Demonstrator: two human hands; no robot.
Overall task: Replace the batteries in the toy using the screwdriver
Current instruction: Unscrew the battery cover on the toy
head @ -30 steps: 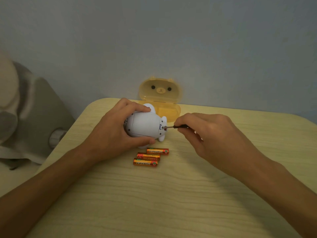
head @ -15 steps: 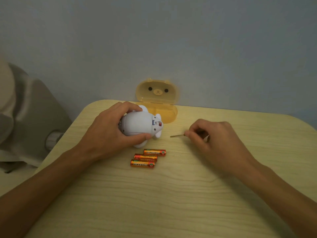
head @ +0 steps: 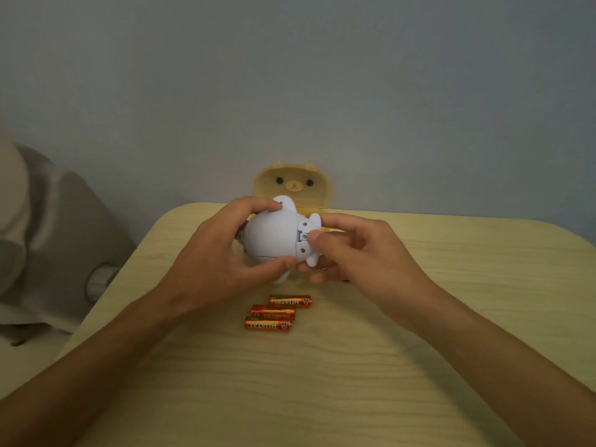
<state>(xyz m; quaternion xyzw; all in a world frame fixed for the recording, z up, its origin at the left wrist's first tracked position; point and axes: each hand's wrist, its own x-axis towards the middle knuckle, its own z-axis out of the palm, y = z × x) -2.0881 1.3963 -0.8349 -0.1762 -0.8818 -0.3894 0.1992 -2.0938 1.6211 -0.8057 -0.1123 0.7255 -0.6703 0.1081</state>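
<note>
white toy (head: 274,235) held sideways, three batteries (head: 274,312) below

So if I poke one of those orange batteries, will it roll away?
Probably, if poked sideways: each of the three batteries is a smooth cylinder lying on its side on the flat table. They lie close together, so one would likely bump its neighbour. They look stiff, not squashy.

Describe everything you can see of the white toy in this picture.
The white toy is a smooth, rounded plastic animal with small stubby limbs, lying sideways, held above the table. A small panel with screw holes shows at its right end. The left hand grips its body; the right hand fingers touch the panel.
</note>
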